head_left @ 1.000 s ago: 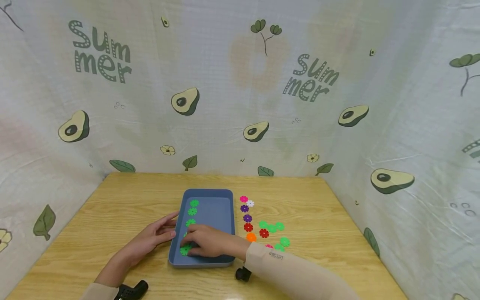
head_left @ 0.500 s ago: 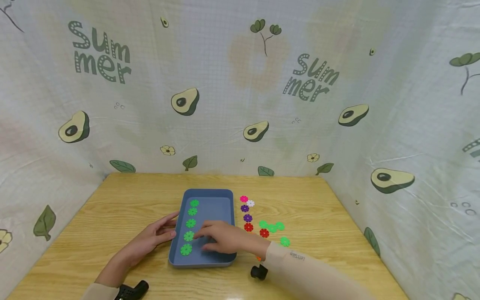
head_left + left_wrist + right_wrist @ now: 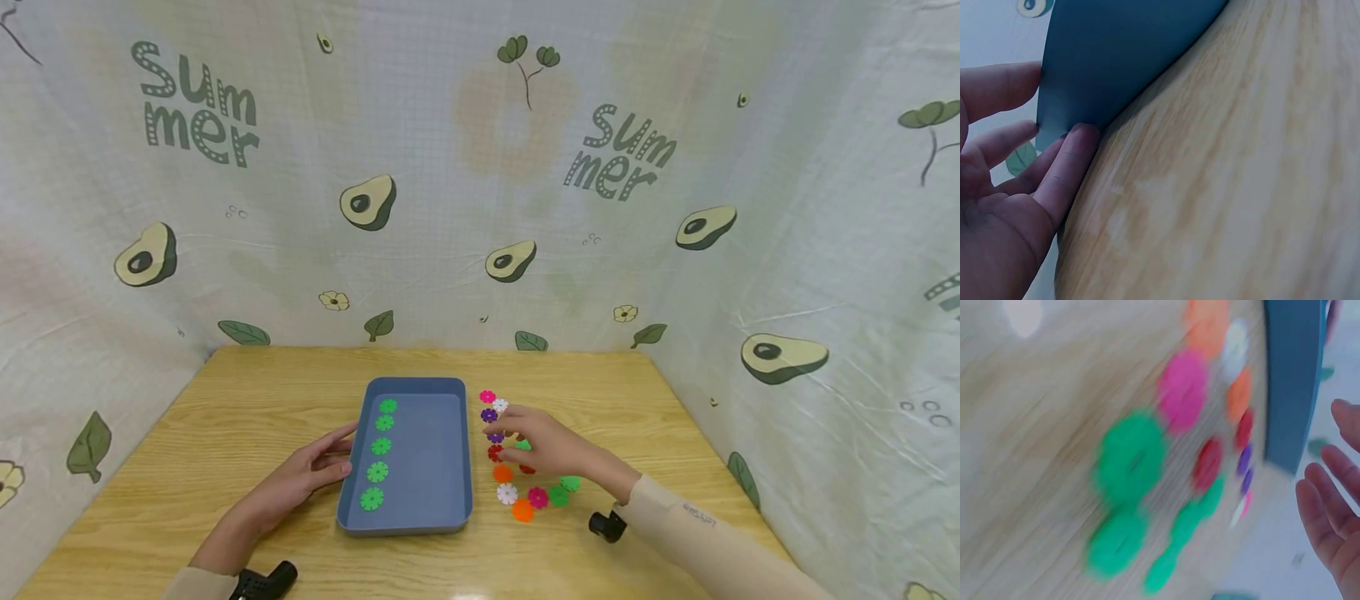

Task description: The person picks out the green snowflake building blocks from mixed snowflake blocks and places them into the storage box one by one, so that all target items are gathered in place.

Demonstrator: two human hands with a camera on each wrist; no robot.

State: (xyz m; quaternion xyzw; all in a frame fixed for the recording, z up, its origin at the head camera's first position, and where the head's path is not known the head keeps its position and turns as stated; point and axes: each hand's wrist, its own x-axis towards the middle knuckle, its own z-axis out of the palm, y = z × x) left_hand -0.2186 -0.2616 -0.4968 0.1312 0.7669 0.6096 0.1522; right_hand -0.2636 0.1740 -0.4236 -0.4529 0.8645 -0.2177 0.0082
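Observation:
A blue-grey tray point(image 3: 431, 450) stands on the table, with several green notched discs point(image 3: 381, 446) in a column along its left side. My left hand point(image 3: 311, 467) rests its fingertips against the tray's left wall; in the left wrist view its fingers point(image 3: 1069, 165) touch that wall. To the right of the tray, my right hand point(image 3: 551, 446) hovers over loose discs, fingers apart and holding nothing. Beneath and around it lie a red disc point(image 3: 495, 453), purple disc point(image 3: 489, 415), orange disc point(image 3: 502, 473) and green disc point(image 3: 558, 496). The hand hides some of the discs.
A pink disc point(image 3: 487, 397) and a white disc point(image 3: 500, 405) lie at the back of the loose group. At its front are another white disc point(image 3: 507, 494), a magenta disc point(image 3: 537, 497) and an orange disc. A printed curtain point(image 3: 450, 167) hangs around the wooden table point(image 3: 285, 392).
My right hand has left the green discs inside the tray and moved right, over the loose discs. The left hand stays at the tray's left side.

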